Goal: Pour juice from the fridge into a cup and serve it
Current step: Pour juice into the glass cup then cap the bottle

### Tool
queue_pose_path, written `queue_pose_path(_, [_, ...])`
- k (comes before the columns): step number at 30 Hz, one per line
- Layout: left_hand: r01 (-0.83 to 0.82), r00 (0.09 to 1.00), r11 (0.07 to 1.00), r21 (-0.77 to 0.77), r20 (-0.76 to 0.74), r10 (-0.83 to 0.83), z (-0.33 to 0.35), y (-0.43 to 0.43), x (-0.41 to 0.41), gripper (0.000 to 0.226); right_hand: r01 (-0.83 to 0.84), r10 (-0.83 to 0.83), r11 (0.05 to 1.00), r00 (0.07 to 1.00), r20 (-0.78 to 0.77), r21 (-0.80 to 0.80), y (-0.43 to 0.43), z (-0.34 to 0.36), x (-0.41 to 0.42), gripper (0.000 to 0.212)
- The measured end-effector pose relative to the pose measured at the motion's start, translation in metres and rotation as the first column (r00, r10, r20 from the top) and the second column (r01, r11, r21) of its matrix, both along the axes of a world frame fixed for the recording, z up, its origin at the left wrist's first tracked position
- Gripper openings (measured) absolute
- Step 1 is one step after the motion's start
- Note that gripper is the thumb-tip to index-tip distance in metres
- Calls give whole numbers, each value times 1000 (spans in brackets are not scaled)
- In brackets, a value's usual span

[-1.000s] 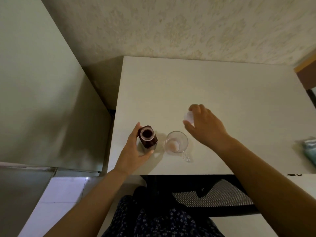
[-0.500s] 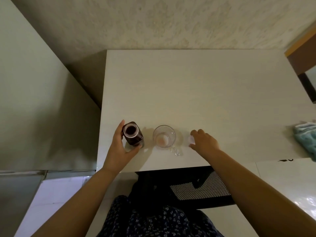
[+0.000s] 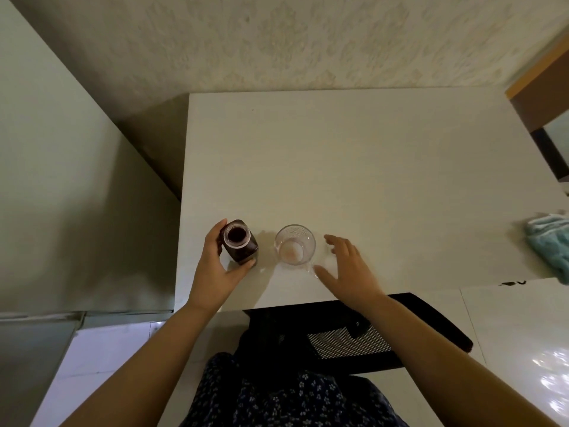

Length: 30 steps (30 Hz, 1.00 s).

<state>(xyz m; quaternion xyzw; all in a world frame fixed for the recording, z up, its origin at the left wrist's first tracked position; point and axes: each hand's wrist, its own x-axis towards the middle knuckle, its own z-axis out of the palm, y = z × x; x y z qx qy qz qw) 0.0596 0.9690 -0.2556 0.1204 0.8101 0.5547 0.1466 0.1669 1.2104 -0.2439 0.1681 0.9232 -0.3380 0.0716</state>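
A small bottle of dark juice [image 3: 238,243] stands uncapped near the front left of the white table [image 3: 369,164]. My left hand [image 3: 215,266] is wrapped around its left and front sides. Just to its right stands a clear glass cup [image 3: 295,245] with a handle at its front right and only a pale trace at the bottom. My right hand [image 3: 351,269] hovers low beside the cup's right side, fingers spread, thumb close to the handle, holding nothing. The white cap is not clearly visible; it may be under my right fingers.
A teal towel [image 3: 551,245] lies at the table's right edge. A black mesh chair [image 3: 354,340] is tucked under the front edge. A tall pale cabinet face [image 3: 61,180] rises close on the left. The wall [image 3: 308,41] backs the table.
My right hand brought the white cap down to the table right of the cup, let it go and opened toward the cup. My left hand stayed on the bottle.
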Motion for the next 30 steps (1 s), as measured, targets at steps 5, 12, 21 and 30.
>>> queue_pose_path(5, [41,994,997,-59,-96,-47,6,-2,-4,79,-58,56,997,998,35,42,-23,-3,-13,98])
queue_pose_path(12, [174,943,956,-235,-239,-230,17,-5,-18,80,-24,22,992,1000,20,125,-30,-11,-23,92])
queue_pose_path(21, [219,830,847,-484,-364,-422,17,9,-40,84,-12,9,996,1000,24,90,-30,-12,-23,91])
queue_pose_path(30, [211,760,769,-603,-393,-517,11,20,-43,83,-9,8,996,1000,13,94,-30,-11,-23,90])
